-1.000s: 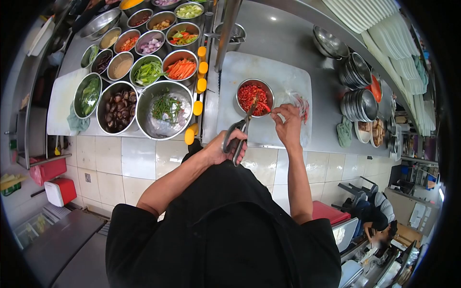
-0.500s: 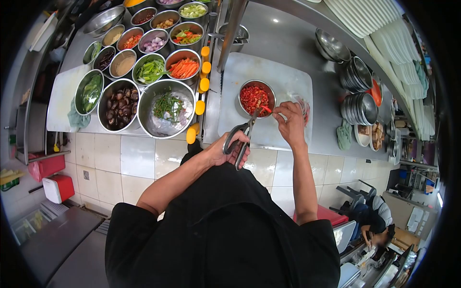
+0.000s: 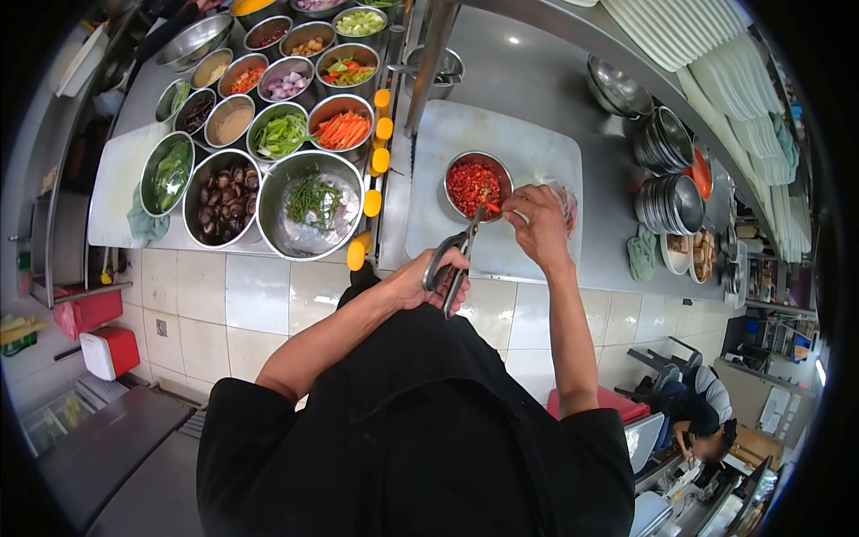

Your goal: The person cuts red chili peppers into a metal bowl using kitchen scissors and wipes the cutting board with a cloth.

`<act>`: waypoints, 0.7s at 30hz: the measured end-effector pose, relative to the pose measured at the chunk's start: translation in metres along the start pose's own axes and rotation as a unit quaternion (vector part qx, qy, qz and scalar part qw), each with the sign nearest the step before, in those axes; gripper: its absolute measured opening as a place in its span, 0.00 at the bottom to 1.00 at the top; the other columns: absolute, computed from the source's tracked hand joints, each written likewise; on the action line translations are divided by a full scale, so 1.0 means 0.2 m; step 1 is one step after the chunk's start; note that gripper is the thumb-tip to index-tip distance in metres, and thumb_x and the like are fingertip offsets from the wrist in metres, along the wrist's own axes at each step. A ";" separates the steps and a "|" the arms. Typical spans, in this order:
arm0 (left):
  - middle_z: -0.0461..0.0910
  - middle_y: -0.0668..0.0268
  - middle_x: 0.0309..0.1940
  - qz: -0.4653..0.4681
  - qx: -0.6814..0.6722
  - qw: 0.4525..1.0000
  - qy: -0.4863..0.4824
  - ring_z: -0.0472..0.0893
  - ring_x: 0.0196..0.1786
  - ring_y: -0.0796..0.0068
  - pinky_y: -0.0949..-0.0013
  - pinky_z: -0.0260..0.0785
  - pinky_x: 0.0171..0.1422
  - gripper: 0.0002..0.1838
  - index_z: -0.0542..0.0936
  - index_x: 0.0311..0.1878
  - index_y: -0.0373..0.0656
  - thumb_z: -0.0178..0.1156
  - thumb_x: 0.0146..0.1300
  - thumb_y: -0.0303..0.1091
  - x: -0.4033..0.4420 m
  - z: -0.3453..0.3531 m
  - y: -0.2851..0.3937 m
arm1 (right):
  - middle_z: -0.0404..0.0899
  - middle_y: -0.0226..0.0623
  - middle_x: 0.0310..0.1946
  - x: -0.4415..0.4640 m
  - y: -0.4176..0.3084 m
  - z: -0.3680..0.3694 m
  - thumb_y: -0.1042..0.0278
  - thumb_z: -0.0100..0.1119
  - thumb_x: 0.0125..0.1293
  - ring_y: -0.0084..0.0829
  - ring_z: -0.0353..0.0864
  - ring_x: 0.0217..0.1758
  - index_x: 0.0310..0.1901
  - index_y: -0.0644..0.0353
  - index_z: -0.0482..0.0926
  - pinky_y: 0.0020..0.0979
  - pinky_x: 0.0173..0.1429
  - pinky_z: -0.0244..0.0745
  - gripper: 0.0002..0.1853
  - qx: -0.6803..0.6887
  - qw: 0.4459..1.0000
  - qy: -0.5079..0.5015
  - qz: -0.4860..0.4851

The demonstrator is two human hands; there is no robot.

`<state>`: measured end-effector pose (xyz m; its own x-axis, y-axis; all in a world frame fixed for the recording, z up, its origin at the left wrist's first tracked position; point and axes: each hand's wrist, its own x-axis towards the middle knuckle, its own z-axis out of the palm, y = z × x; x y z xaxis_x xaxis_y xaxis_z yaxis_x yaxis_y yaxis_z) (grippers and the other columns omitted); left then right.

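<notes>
My left hand (image 3: 437, 279) is wrapped round the dark handles of a pair of scissors (image 3: 469, 234), whose blades point up to the near rim of a metal bowl. Chopped red chillies (image 3: 472, 185) fill much of that metal bowl (image 3: 449, 199). A short red chilli (image 3: 492, 208) is pinched in the fingertips of my right hand (image 3: 539, 225), beside the scissor tips at the bowl's right side. The bowl stands on a white cutting board (image 3: 431, 148). Just past my right hand lies a clear plastic bag (image 3: 567, 204) with something red in it.
Metal bowls of carrot strips (image 3: 341, 131), mushrooms (image 3: 224, 201) and green herbs (image 3: 309, 201) stand to the left, among several others. Stacked metal bowls (image 3: 669, 204) and a green cloth (image 3: 641, 252) sit at the right. A metal post (image 3: 431, 67) rises behind the board. A person (image 3: 702, 407) is at lower right.
The scissor tips have drawn back slightly toward me from over the chopped chillies. My right hand has shifted a little left and closer to the bowl, still pinching the chilli.
</notes>
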<state>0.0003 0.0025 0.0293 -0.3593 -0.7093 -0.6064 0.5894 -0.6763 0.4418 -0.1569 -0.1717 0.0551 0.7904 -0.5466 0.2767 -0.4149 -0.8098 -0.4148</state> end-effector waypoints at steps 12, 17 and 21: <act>0.77 0.60 0.22 -0.007 0.005 1.000 -0.001 0.78 0.22 0.65 0.63 0.75 0.32 0.22 0.76 0.31 0.35 0.57 0.56 0.51 0.00 0.01 0.00 | 0.78 0.31 0.36 0.03 0.01 -0.01 0.75 0.64 0.50 0.36 0.73 0.42 0.33 0.58 0.83 0.37 0.46 0.69 0.06 -0.004 1.000 -0.018 -0.015; 0.75 0.62 0.19 0.080 0.018 0.995 0.060 0.76 0.18 0.70 0.69 0.71 0.20 0.19 0.76 0.30 0.35 0.60 0.56 0.46 0.02 -0.01 -0.02 | 0.78 0.31 0.36 0.03 0.03 0.01 0.74 0.64 0.51 0.36 0.73 0.42 0.33 0.58 0.83 0.37 0.46 0.69 0.07 -0.010 1.000 -0.022 -0.012; 0.78 0.59 0.23 0.000 -0.010 1.000 0.003 0.78 0.20 0.67 0.68 0.74 0.25 0.21 0.78 0.31 0.35 0.57 0.57 0.48 -0.01 -0.02 -0.01 | 0.78 0.31 0.37 0.03 0.04 0.01 0.74 0.64 0.51 0.36 0.73 0.43 0.33 0.58 0.83 0.37 0.47 0.68 0.06 0.000 1.000 -0.023 -0.011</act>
<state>0.0025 0.0055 0.0269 -0.3559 -0.7080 -0.6099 0.6030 -0.6726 0.4289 -0.1542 -0.1816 0.0510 0.8194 -0.5178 0.2459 -0.3969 -0.8220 -0.4083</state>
